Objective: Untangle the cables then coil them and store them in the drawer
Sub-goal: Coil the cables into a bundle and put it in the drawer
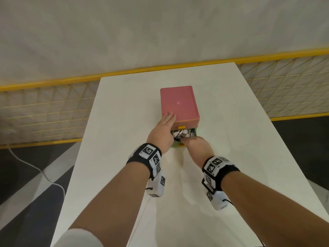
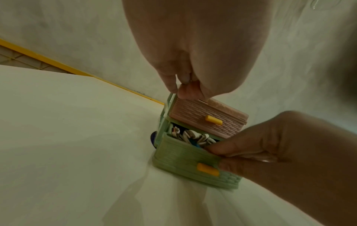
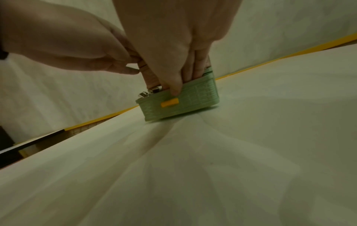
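— What did the green drawer (image 2: 185,159) hold?
— Coiled cables (image 2: 193,136); it stood part-open under the shut pink drawer (image 2: 206,119).
— The hands?
— Left hand (image 1: 162,129) lay flat on the pink top; right hand (image 1: 195,145) pinched the green front.
— Surroundings?
— White table (image 1: 124,175), yellow mesh fence (image 1: 44,111).
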A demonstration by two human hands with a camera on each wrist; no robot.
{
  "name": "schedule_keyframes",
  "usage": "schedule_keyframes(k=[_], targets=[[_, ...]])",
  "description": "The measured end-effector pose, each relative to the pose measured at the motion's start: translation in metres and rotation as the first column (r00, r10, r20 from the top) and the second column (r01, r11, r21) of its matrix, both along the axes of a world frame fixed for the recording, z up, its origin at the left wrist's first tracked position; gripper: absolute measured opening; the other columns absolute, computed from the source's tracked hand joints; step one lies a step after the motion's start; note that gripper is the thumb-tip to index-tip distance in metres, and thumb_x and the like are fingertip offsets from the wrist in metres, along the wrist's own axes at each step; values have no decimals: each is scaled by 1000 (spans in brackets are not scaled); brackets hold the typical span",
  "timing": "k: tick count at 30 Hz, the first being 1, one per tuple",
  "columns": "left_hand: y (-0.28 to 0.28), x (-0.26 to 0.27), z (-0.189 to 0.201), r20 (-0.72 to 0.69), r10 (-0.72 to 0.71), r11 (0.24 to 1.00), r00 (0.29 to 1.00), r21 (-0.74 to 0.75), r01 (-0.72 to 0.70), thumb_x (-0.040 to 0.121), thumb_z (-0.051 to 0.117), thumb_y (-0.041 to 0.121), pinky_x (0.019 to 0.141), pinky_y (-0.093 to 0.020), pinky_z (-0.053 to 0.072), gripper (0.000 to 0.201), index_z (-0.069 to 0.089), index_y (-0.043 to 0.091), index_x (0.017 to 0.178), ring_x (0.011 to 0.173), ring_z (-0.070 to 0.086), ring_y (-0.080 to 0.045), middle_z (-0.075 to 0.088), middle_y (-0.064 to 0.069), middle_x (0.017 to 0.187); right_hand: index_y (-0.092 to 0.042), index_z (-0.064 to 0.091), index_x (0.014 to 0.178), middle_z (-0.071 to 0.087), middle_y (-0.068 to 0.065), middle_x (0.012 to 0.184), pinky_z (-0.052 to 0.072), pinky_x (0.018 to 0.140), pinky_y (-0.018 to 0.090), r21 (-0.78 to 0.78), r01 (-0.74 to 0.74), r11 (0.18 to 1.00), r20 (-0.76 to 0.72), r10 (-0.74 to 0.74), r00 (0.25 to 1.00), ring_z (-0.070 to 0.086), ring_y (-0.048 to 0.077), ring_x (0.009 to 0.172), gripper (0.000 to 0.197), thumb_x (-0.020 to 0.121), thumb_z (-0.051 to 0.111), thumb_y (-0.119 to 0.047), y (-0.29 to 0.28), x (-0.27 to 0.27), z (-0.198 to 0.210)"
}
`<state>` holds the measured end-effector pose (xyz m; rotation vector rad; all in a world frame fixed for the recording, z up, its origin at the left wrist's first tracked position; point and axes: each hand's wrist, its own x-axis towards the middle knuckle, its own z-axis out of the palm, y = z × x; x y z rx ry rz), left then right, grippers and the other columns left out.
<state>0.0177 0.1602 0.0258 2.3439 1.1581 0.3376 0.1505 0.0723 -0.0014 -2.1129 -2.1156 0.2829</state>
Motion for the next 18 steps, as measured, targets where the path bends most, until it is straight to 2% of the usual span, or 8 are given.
schedule_keyframes(k=[2,6,8,10,12,13,15,18], targets=[[-2,1,-2,7,18,1000,1000,-5,-18,89,44,-6,116,-18,7,73,21,18,154,148,8,-7,12,5,162,-11,58,117,67,10,111,46,84,34,-8,15,1000,-43,-15,999,63,31,96,37,86,42,2,3,-2,-4],[0,0,-1,-2,2,1000,1000,-10,-2,87,43,-10,116,-18,7,75,22,17,154,149,7,-8,12,4,162,-9,40,138,49,10,140,33,107,33,-67,30,997,-48,-34,998,47,26,127,54,86,42,3,14,-8,-7],[1,-1,0,-9,-19,1000,1000,-14,19,87,42,-11,115,-17,6,76,21,17,154,149,7,-8,12,4,162,-10,51,129,57,9,130,40,101,34,-24,49,999,-74,-50,996,55,27,117,47,84,43,4,17,-6,-9],[2,-1,0,-3,-26,1000,1000,-16,26,86,42,-11,115,-17,6,76,21,18,154,149,7,-8,12,4,162,-11,66,108,67,8,107,51,84,36,93,73,993,-116,-62,991,62,29,97,37,81,50,7,14,-3,-10],[3,-1,-1,10,-19,1000,1000,-18,19,86,41,-12,116,-17,7,76,22,17,153,149,7,-8,13,4,162,-7,72,90,66,10,90,55,69,38,218,85,972,-139,-55,989,62,32,83,26,73,61,9,7,1,-18],[3,-1,-2,18,-16,1000,1000,-23,16,86,41,-12,116,-17,7,76,23,17,153,149,7,-8,13,4,162,-6,73,86,64,10,88,55,66,39,243,91,966,-145,-56,988,61,32,81,23,71,63,9,3,1,-23],[3,0,-5,23,-13,999,1000,-32,13,85,41,-12,116,-17,7,77,22,18,153,149,7,-7,12,5,162,-6,73,93,63,11,96,56,69,42,189,112,976,-198,-74,977,61,33,85,24,76,61,7,-2,-3,-30],[4,-1,-6,19,-8,1000,1000,-30,9,85,41,-12,115,-16,8,78,22,20,154,148,7,-6,12,6,162,-8,64,116,59,10,118,54,82,41,126,160,979,-275,-121,954,60,33,97,39,82,52,6,-3,-5,-32]])
